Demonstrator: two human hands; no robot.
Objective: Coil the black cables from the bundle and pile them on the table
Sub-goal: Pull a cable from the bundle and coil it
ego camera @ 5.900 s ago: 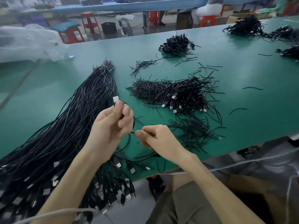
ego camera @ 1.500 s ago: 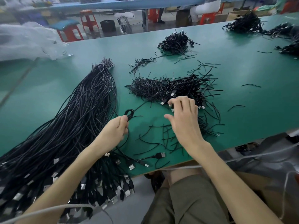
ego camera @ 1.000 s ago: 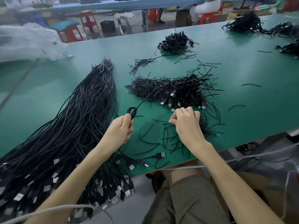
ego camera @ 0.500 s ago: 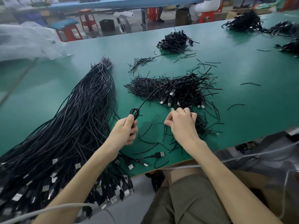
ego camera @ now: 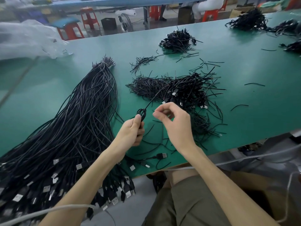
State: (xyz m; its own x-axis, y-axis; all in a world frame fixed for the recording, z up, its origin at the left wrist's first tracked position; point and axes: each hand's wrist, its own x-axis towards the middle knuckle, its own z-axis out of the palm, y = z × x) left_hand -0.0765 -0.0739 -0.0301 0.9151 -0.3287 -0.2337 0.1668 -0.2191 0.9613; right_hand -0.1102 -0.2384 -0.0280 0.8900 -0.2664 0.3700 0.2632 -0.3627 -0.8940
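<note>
Coil: a small coil of black cable (ego camera: 141, 113) is held just above the table, left of centre and near the front edge. Its loops stand on edge above the fist.
Tail: one straight end of the cable runs from the coil's top up and to the right, pointing far-right at the pile.
Left hand: the left hand (ego camera: 131, 132) grips the lower part of the coil, with the thumb pressed against the loops.
Right hand: the right hand (ego camera: 176, 123) hovers just right of the coil, apart from it. Its fingers are curled and thumb and forefinger are close together; I cannot tell whether they pinch anything.
Bundle: the bundle (ego camera: 76, 128) of long black cables lies on the left. Its long axis runs from near-left to far, the tapered bare ends pointing far and the plugs hanging over the near edge.
Pile: a pile of coiled cables (ego camera: 189, 91) lies beyond the right hand.
Short pieces: a heap of short black pieces (ego camera: 146, 85) touches the pile's left side, and more lie under the right wrist.
Loose plug: a USB plug (ego camera: 161, 155) lies near the front edge, between the forearms.
Table: the green table (ego camera: 247, 75) carries further black heaps far and far-right.
Far left: clear plastic sheet (ego camera: 24, 39).
</note>
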